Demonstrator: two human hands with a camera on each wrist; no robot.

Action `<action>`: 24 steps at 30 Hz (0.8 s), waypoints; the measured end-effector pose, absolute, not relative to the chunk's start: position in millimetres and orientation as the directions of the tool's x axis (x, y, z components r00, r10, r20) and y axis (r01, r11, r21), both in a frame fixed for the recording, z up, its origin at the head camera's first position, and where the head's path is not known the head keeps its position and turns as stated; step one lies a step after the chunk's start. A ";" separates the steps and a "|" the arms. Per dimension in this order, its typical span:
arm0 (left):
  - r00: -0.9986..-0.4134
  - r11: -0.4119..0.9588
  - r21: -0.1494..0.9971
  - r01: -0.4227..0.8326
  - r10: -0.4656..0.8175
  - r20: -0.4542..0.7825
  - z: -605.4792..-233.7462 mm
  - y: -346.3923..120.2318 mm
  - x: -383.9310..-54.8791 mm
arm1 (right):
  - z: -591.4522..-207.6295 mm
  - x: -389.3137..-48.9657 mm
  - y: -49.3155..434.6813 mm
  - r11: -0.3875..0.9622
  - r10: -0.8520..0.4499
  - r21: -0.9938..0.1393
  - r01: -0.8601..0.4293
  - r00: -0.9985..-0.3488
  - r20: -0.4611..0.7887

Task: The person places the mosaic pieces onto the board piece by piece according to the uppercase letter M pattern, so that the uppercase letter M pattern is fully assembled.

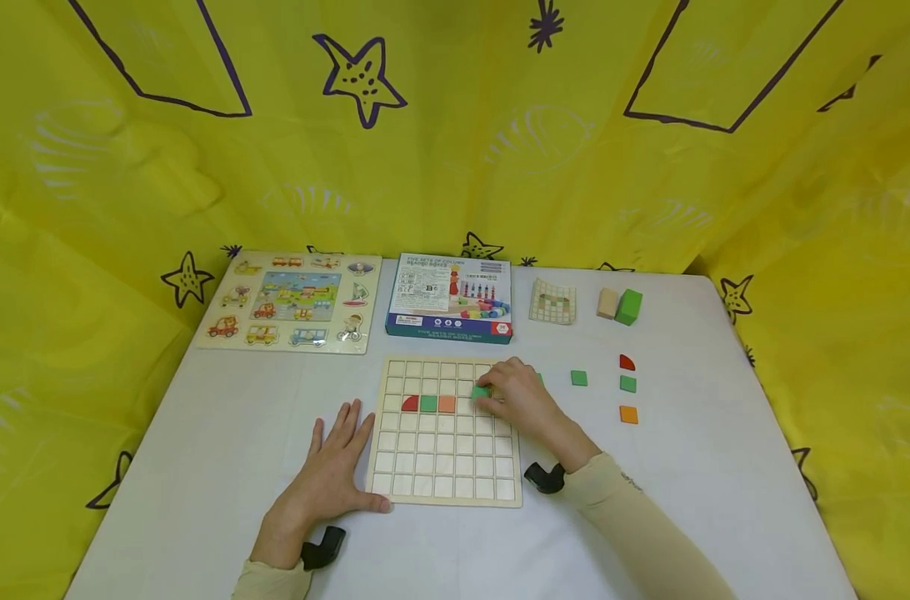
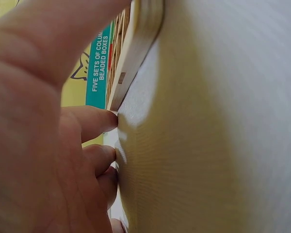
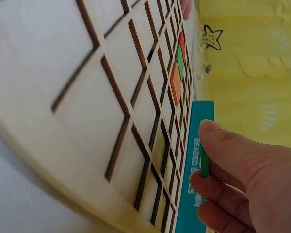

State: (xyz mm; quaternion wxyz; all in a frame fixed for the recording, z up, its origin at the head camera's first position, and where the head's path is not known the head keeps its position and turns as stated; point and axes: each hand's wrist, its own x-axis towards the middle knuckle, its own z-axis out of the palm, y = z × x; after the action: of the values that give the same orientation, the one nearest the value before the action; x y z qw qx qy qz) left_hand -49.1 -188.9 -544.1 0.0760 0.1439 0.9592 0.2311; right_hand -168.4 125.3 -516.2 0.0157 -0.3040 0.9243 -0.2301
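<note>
A wooden grid board [image 1: 446, 503] lies on the table, with a red quarter-circle tile [image 1: 410, 403], a green square tile [image 1: 428, 404] and an orange square tile [image 1: 447, 404] side by side in one row. Over the board's upper right part, my right hand [image 1: 526, 400] pinches another green tile [image 1: 480, 392] between thumb and fingers; the right wrist view shows this green tile [image 3: 204, 162] edge-on above the cells. My left hand [image 1: 335, 475] rests spread at the board's left edge, thumb at its lower left corner, fingertips on the cloth.
Right of the board lie green tiles [image 1: 578, 378], a red quarter-circle [image 1: 627, 362] and an orange tile [image 1: 629, 414]. Behind stand a picture puzzle [image 1: 357, 333], a bead-set box [image 1: 449, 337], a pattern card [image 1: 552, 302], a plain wooden block [image 1: 607, 303] and a green block [image 1: 630, 307].
</note>
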 end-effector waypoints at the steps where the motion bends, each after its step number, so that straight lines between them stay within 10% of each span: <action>1: -0.947 0.851 0.467 0.240 0.311 -0.080 -544.1 -188.9 -48.8 | -517.1 -167.4 123.4 0.705 -0.574 -0.433 -0.561 -0.811 0.115; 24: -0.944 0.857 0.455 0.241 0.316 -0.094 -542.1 -189.1 -49.1 | -525.1 -163.1 109.0 0.689 -0.613 -0.389 -0.612 -0.778 0.138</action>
State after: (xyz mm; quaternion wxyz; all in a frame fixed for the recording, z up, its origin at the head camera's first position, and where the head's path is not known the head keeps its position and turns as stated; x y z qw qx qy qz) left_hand -49.1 -189.1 -542.1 0.0828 0.1451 0.9600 0.2246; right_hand -163.1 109.0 -525.1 0.0013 -0.3332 0.9190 -0.2110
